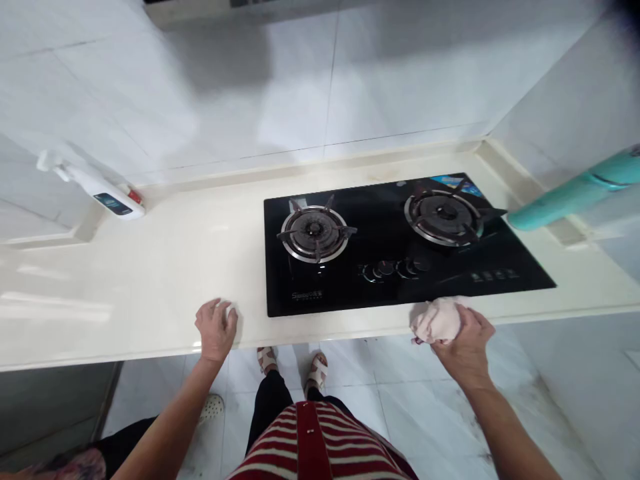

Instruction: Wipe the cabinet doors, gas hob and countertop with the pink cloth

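Observation:
My right hand [467, 343] grips a bunched pale pink cloth [438, 321] at the front edge of the cream countertop [165, 267], just below the stove's front right part. Resting on the counter's front edge, my left hand [216, 325] has loosely curled, parted fingers and holds nothing. Between and beyond the hands lies a black glass gas stove [370, 233] with two burners. The left burner [315, 230] and right burner [444, 215] carry dark pan supports. Two knobs [400, 268] sit near the stove's front.
A white spray bottle [117, 200] stands at the back left by the wall. A teal pipe-like cylinder [570, 197] slants in from the right beside the stove. Another person's shoe [213, 408] and dark trouser leg show below left. Overhead juts a dark edge [210, 12].

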Demonstrator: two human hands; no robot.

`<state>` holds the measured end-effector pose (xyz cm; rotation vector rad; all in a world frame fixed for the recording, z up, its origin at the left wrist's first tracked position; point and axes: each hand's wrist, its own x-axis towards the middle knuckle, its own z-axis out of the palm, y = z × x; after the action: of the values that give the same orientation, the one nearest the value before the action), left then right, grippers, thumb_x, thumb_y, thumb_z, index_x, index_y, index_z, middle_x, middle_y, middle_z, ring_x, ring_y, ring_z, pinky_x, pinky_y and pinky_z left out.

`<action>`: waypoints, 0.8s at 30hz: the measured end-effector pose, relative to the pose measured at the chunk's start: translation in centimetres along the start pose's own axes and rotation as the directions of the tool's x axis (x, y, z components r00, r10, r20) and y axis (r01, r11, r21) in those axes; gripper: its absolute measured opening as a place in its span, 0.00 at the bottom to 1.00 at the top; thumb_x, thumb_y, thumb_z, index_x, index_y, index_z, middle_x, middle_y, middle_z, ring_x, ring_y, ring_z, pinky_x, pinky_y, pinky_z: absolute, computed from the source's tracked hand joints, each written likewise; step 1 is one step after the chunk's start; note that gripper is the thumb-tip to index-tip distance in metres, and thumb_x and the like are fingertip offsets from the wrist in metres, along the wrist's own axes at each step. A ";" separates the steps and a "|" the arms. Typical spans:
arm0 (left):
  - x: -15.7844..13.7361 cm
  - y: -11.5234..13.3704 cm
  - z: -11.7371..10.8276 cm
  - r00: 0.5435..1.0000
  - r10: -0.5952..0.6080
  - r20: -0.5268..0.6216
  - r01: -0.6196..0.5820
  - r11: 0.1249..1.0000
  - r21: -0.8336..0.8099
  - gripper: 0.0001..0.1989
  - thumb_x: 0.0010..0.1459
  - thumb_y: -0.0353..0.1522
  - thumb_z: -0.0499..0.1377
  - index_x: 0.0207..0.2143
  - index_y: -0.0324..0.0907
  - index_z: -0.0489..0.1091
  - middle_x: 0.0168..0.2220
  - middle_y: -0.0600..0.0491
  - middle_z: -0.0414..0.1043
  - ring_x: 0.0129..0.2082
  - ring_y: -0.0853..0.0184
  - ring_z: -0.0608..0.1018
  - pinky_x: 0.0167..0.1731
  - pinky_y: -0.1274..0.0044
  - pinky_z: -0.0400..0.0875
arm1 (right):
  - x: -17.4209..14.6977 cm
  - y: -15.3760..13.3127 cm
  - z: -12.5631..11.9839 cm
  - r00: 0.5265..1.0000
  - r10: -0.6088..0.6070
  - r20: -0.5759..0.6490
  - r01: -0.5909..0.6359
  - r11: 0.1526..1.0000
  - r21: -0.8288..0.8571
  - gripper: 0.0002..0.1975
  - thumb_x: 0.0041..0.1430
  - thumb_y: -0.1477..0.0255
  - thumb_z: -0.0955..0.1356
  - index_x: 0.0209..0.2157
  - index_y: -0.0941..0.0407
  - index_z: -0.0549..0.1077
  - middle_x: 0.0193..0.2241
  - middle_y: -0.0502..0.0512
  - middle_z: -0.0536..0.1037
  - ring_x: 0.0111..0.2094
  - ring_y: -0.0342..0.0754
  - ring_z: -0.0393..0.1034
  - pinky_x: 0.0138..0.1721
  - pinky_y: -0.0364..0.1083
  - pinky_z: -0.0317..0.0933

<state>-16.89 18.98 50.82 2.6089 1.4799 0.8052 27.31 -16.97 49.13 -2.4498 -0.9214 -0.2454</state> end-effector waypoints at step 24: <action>-0.8 -0.3 0.1 0.999 -0.020 -0.044 0.019 0.999 -0.029 0.08 0.62 0.34 0.58 0.43 0.43 0.73 0.47 0.45 0.71 0.52 0.56 0.70 0.52 0.64 0.62 | -1.5 -24.2 3.3 0.934 -0.276 0.225 0.069 0.760 0.646 0.32 0.53 0.67 0.70 0.59 0.53 0.62 0.62 0.63 0.59 0.62 0.59 0.58 0.62 0.60 0.57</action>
<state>-17.45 18.52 50.31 2.5685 1.4905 0.8817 10.23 -0.63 55.42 -1.7897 -1.1431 0.3561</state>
